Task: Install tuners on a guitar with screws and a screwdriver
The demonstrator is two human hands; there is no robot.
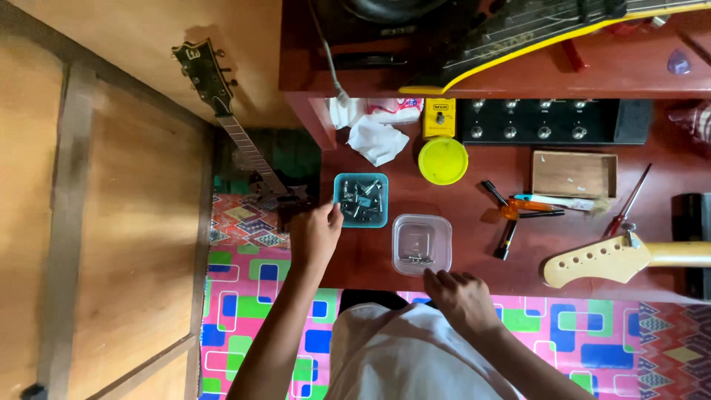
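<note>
Head view, read left to right.

Far left: wooden floor, then a dark electric guitar (237, 141) standing against the red-brown surface (474, 244), over a patterned mat (252, 296) of pink, green and blue.

Left hand (315, 235): fingers curled, tips drawn together at the near-left corner of the teal tray (361, 200), touching its rim or just over it. Cannot tell whether a part is pinched between the tips. The tray sits at the left end of the surface and holds a loose heap of small metal screws and fittings.

Just right of the tray and nearer the body: clear plastic container (422, 244), open, with a few small metal parts at its bottom. Right hand (459, 292) lies at the near edge of the surface just below this container, fingers loosely bent, tips close to its near wall; it holds nothing that shows.

Handling judgement: the metal parts look small, hard, smooth and light, apt to roll or slip; best taken one at a time by fingertip pinch across the shank or head. Both containers look light and would slide if nudged.

Further right: yellow round lid (443, 160), crumpled white tissue (378, 139), black-and-orange hand tools (518, 211), shallow wooden box (574, 174), red-handled screwdriver (628, 201), pale guitar headstock (596, 259).
</note>
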